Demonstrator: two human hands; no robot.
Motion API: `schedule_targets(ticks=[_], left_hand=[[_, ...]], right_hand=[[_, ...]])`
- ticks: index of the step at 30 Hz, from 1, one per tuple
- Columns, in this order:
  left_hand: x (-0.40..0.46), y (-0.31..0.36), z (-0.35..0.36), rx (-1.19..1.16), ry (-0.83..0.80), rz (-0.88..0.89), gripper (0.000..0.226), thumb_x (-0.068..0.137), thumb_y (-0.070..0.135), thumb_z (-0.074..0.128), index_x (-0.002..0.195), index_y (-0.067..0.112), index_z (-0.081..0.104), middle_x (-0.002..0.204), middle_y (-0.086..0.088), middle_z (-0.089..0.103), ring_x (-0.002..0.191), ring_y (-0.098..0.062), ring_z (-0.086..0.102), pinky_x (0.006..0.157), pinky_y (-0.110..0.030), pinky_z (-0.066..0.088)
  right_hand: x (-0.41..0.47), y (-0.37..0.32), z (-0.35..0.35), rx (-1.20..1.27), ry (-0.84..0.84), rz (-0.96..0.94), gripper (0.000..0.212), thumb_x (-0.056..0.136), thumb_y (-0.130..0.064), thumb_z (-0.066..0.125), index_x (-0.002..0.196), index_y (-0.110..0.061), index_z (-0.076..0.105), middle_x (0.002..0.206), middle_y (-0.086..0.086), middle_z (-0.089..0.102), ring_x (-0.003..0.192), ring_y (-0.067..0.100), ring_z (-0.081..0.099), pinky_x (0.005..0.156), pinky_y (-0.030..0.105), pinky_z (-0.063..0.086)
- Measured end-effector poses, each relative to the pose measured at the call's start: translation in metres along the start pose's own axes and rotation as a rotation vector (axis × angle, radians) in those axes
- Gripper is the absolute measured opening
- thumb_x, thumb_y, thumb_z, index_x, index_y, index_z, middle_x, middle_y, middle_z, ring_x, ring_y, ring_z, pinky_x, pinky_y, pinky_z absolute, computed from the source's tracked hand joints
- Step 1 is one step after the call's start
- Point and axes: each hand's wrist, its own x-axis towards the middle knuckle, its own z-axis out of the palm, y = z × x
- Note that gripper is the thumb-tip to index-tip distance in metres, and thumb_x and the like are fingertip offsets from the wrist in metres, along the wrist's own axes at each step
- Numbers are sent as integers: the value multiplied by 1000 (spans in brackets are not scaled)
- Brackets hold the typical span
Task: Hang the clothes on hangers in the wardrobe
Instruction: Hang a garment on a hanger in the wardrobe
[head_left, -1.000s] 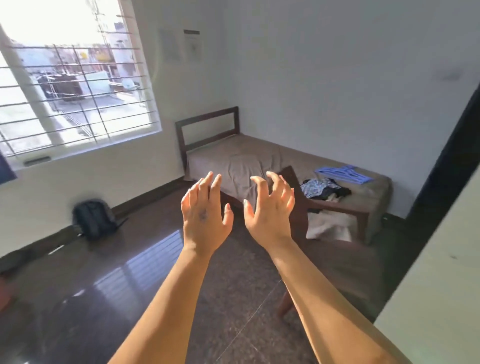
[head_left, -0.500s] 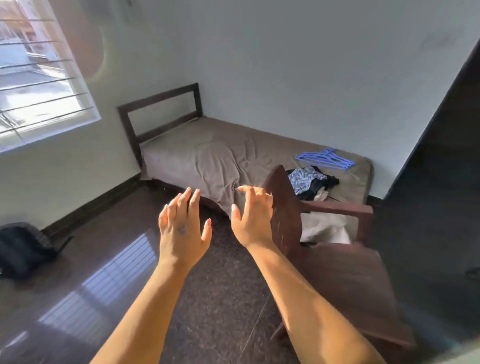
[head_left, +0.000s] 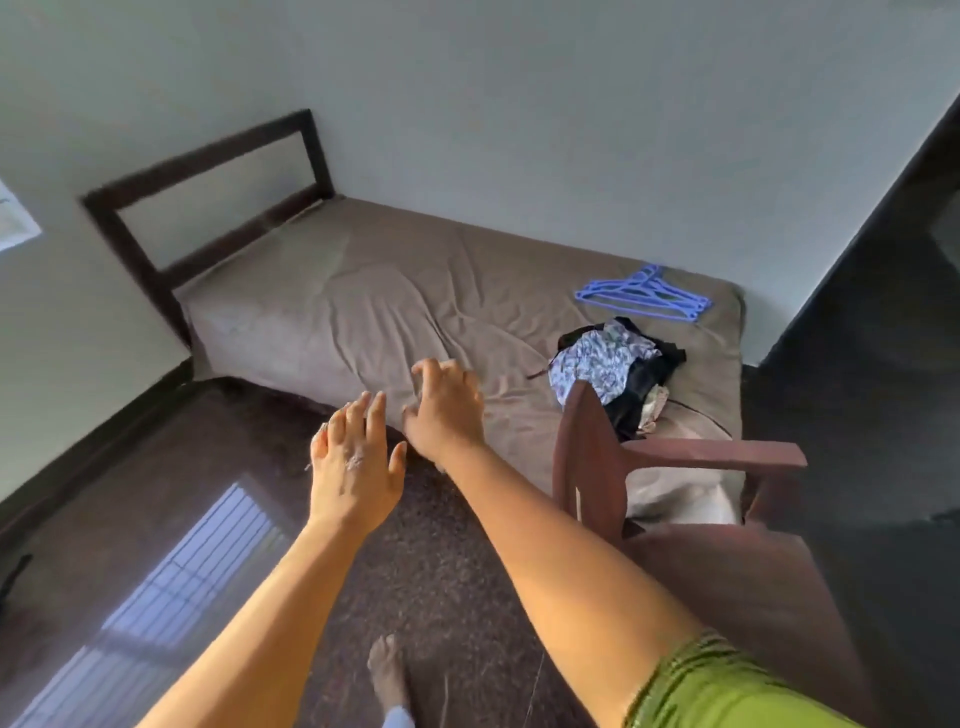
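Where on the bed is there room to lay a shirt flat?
The bed is bare from the headboard down to the pile of clothes. The far right end is crowded: blue hangers near the wall, the clothes just in front, and a brown chair against that edge. Both hands, left hand and right hand, are empty.

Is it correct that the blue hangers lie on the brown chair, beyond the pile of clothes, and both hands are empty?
Not quite. The blue hangers lie on the bed, not on the brown chair, as the head view shows. The rest holds: they are beyond the pile of clothes, and the left hand and right hand hold nothing.
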Motion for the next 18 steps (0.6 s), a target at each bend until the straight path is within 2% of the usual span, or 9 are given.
schedule_targets(ticks=[2,5,8,10,12,15,18], left_hand=[[56,-13,31,5,-61,24,67,84,32,66,141,6,41,140,-14,47,127,-34,42,103,-49,36],[140,-19,71,-3,-162,168,64,84,33,60,139,6,42,135,-14,50,120,-36,48,97,-49,40],[215,-15,107,-30,-242,252,64,89,35,56,143,8,37,141,-12,45,124,-35,43,100,-48,37],[252,-6,132,-60,-312,300,68,88,35,58,146,8,33,145,-11,41,129,-33,38,103,-47,34],[284,7,154,-89,-353,375,70,90,36,55,149,10,28,148,-9,37,133,-31,33,106,-46,31],[331,31,184,-131,-385,444,69,93,38,48,152,14,19,152,-7,30,137,-30,28,109,-44,27],[375,56,217,-139,-397,517,68,92,36,50,150,11,25,150,-11,35,135,-32,32,109,-44,27]], right_hand=[[61,11,17,-10,-28,138,42,86,-28,59,125,-22,44,133,9,40,125,31,35,100,46,37],[129,38,38,96,-67,418,45,85,-29,61,127,-25,45,137,8,38,127,31,33,103,43,35],[173,76,58,184,-103,702,50,87,-33,62,132,-24,44,141,7,35,131,31,32,104,41,35],[193,107,70,193,-114,839,50,90,-31,55,137,-24,39,144,9,28,132,31,30,105,41,34],[212,142,78,159,-137,918,47,94,-26,47,139,-23,35,146,10,25,133,30,28,106,41,34],[244,189,77,124,-128,1011,51,94,-18,46,142,-17,31,149,12,24,137,31,27,109,43,33],[282,234,77,95,-134,1000,56,90,-18,52,142,-14,32,146,13,28,136,32,30,109,42,34]])
